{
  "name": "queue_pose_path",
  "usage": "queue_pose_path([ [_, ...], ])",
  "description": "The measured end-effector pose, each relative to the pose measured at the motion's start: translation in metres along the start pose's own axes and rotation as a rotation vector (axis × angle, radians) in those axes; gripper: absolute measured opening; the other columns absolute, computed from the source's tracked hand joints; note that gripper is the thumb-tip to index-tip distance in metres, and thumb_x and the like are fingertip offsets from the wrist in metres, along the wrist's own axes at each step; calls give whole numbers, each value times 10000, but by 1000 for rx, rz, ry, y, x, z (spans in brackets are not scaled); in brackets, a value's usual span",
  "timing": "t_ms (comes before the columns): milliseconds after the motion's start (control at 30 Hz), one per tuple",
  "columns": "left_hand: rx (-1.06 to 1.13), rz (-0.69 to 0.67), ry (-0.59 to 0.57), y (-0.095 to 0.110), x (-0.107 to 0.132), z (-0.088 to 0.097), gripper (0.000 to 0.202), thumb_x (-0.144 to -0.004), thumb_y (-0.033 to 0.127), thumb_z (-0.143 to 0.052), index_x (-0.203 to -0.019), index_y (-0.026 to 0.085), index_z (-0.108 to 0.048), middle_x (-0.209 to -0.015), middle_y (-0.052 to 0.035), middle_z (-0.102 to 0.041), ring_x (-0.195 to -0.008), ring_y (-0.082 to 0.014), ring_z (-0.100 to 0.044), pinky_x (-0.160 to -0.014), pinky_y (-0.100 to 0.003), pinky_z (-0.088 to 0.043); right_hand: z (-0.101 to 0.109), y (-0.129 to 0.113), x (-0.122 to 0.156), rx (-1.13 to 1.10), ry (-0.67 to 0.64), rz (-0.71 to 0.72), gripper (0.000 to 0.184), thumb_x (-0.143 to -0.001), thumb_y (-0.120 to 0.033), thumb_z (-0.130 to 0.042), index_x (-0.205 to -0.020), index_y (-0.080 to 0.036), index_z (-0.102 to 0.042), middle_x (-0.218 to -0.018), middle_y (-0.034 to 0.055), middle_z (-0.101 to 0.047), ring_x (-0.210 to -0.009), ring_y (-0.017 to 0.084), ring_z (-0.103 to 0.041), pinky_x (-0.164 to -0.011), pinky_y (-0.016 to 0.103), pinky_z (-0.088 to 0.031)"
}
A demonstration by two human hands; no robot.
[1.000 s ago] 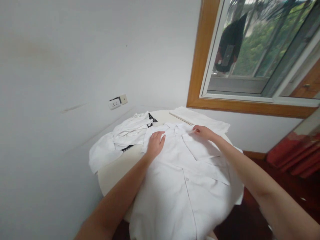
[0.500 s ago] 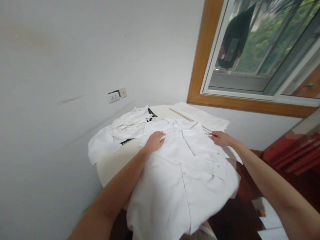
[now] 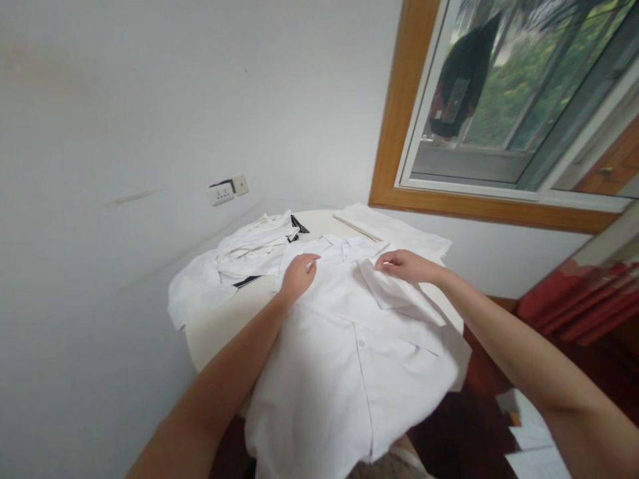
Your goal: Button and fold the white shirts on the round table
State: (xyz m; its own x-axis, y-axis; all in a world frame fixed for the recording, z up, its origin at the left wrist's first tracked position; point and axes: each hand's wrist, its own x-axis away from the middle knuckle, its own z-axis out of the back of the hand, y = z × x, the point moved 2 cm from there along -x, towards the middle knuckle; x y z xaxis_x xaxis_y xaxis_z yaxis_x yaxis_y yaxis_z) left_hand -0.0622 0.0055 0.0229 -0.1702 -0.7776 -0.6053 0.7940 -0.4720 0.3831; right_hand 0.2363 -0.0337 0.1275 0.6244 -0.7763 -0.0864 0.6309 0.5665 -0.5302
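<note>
A white button-up shirt (image 3: 319, 359) lies spread over the round table, its collar away from me and its lower part hanging over the near edge. My right hand (image 3: 407, 265) pinches the shirt's right side and holds a flap of it, folded inward, just above the chest. On the left shoulder area, my left hand (image 3: 298, 276) has its thumb close to its fingertips, gripping the cloth there. The fabric between those fingers is partly hidden.
A crumpled heap of white clothes (image 3: 249, 249) with black parts lies at the table's left. Folded white cloth (image 3: 399, 229) lies at the back right. The cream tabletop (image 3: 214, 326) meets the wall, with a socket (image 3: 221, 193) above. Papers (image 3: 534, 439) are low at the right.
My right hand has moved left and inward, bringing the shirt's right edge over toward the middle. My left hand has stayed near the left shoulder, its fingers now more bent.
</note>
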Motion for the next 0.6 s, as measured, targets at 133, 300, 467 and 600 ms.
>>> queue_pose_path([
  [133, 17, 25, 128, 9, -3, 19, 285, -867, 172, -406, -1029, 203, -639, -1054, -45, -687, -1032, -209, -592, -988, -382, -444, -59, -44, -39, -198, -53, 3, 353, -864, -485, -540, -1061, -246, -710, -898, 17, -719, -822, 195, -636, -734, 294, -487],
  [300, 54, 19, 135, 10, -5, 26, 263, -886, 198, -408, -1015, 205, -638, -1016, -46, -689, -988, -201, -605, -949, -367, -461, -85, -35, -67, -434, -263, 89, 382, -892, -436, -529, -1204, -241, -632, -955, 26, -724, -848, 152, -657, -714, 256, -513],
  [467, 229, -97, -88, 33, -4, 28, 273, -922, 336, -438, -988, 209, -671, -1009, -46, -701, -976, -181, -619, -920, -321, -471, -24, 53, -60, 214, 274, -171, 269, -843, -170, -546, -1066, -164, -697, -1096, 103, -686, -1027, 219, -609, -917, 321, -439],
  [600, 374, -247, -447, 70, 6, 33, 319, -918, 421, -465, -985, 226, -708, -974, -38, -721, -931, -168, -641, -875, -276, -473, 2, 102, -39, 671, 225, -308, 380, -793, -110, -544, -1141, -185, -679, -1186, 132, -621, -1080, 276, -546, -909, 340, -418],
])
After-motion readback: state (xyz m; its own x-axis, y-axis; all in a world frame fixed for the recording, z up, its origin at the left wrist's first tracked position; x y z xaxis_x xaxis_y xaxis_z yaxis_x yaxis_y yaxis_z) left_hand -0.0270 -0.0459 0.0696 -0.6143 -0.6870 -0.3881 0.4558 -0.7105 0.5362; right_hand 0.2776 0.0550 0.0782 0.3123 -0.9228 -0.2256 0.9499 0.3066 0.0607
